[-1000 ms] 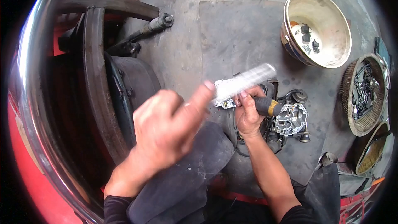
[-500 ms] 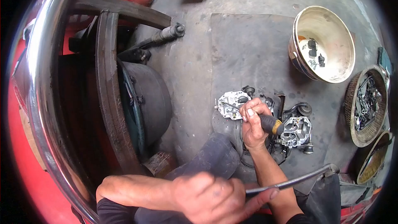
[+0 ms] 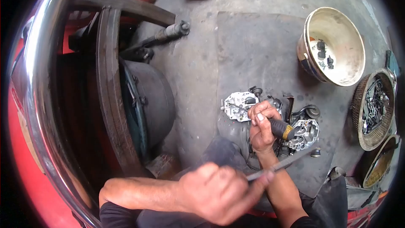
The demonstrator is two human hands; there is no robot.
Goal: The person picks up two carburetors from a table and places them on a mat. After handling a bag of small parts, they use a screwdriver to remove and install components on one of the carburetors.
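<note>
My right hand (image 3: pixel 262 127) is wrapped round the black and yellow handle of a screwdriver (image 3: pixel 280 128). Its thin shaft points left onto a silver carburetor body (image 3: pixel 237 105) lying on the floor mat; the exact contact of the tip is too small to tell. A second carburetor body (image 3: pixel 304 135) with open cavities lies to the right, beside the screwdriver's handle. Nearer the camera, my left hand (image 3: pixel 217 194), slightly blurred, is closed on a long metal bar (image 3: pixel 293 158). The bar slants up to the right across my right forearm, its far end smeared by motion.
A white bucket (image 3: pixel 312 59) with dark parts inside stands at the back right. Below it are a basket (image 3: pixel 358 120) of small metal parts and another container (image 3: pixel 379 160). A dark frame (image 3: pixel 110 80) and a chrome tube (image 3: pixel 36 71) rise on the left.
The bar in my left hand has swung upward, its far end moving from the lower right towards the right-hand carburetor body. My right hand keeps its grip on the screwdriver. The view has shifted slightly.
</note>
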